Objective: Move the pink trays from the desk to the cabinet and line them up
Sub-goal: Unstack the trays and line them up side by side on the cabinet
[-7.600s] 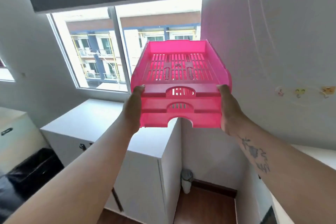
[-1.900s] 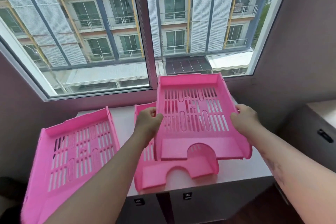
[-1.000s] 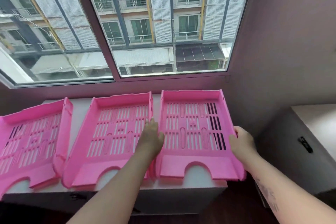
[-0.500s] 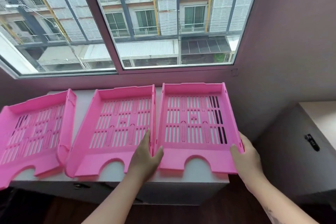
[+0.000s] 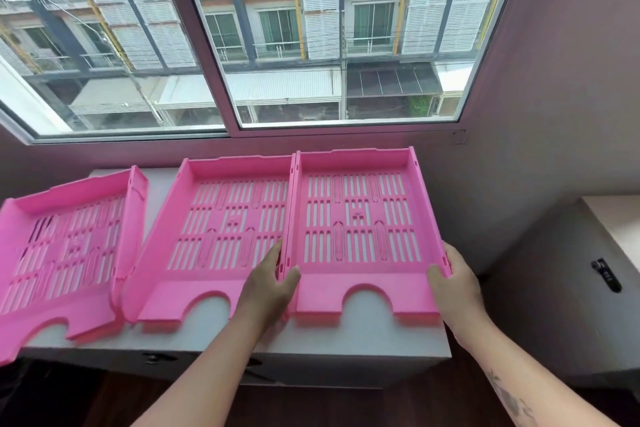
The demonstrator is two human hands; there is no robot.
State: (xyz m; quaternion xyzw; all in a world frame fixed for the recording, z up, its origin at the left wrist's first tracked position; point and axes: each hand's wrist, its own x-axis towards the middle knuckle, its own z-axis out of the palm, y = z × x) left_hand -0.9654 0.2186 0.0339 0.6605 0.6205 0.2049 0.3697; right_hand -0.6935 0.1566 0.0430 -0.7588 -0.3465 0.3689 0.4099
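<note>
Item: right-hand pink slotted plastic letter tray (image 5: 360, 229), flat on the white cabinet top (image 5: 363, 333) beneath the window (image 5: 277, 35); two seconds ago it hung tilted in the air above its neighbour, now it is seated, its left wall touching the middle pink tray (image 5: 221, 236) and the front edges nearly level. Third pink tray (image 5: 65, 246): at the left, angled away from the row, its near corner overhanging the cabinet edge. Judgement: all three trays are on the cabinet; the right pair reads as aligned, the left one appears to need straightening. Left hand (image 5: 270, 288): loosely curled on the seam between the middle and right trays, thumb on the right tray's floor. Right hand (image 5: 453, 284): cupped on the right tray's outer front corner, thumb over the rim, a light steadying hold rather than a clench
</note>
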